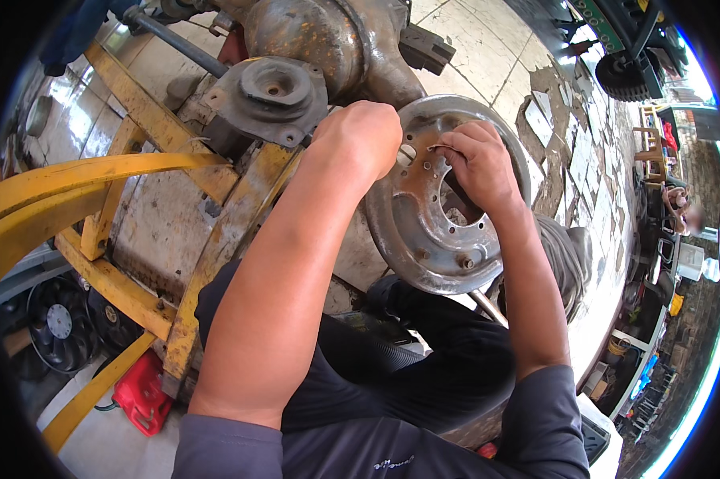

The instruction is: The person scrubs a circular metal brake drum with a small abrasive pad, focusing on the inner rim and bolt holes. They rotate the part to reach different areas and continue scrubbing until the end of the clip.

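While the round metal plate [400, 235] lay ahead of both forearms, right hand [479, 164], nearer its centre, pinched a thin piece [437, 148]; left hand [358, 140], curled by its upper-left rim; hold hidden, cannot tell.

I've got backing plate [408, 239] dead ahead, my L hand [360, 140] at its upper-L edge, R hand [481, 166] nr its ctr hole. Axle housing [312, 48] behind, flanged mount [272, 92] L of plate, frame [111, 281] farther L; tile pieces [581, 156] R, on floor [487, 68].
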Tool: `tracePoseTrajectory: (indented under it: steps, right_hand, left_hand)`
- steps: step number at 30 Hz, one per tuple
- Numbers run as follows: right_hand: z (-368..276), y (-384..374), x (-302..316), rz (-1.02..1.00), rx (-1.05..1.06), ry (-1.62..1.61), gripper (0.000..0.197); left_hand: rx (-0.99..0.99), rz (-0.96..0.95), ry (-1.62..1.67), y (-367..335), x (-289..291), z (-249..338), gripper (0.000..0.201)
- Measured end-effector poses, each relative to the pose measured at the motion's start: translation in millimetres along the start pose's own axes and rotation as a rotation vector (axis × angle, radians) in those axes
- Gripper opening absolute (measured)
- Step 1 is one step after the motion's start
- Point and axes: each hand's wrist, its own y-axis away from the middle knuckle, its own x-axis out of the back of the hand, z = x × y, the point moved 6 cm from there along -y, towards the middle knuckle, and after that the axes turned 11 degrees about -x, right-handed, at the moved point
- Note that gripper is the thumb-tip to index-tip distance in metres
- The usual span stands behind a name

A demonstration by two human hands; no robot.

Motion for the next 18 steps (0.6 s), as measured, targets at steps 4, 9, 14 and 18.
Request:
tracePoseTrajectory:
  steps: [4, 9, 14, 18]
  right_hand:
    - [-25, 2, -11, -0.067, 0.207, -0.131, 0.018]
    - [-8, -4, -4, -0.040, 0.140, -0.036, 0.020]
    - [-2, -2, 0, -0.007, 0.082, 0.025, 0.016]
    - [-17, 5, -5, -0.028, 0.089, 0.025, 0.015]
  left_hand:
    - [0.049, -0.011, -0.008, 6, 5, 2, 0.016]
    - [0.022, -0.019, -0.020, 2, 2, 3, 0.016]
    - [0.057, -0.012, 0.035, 9, 7, 5, 0.016]
    - [0.042, -0.023, 0.024, 7, 6, 3, 0.017]
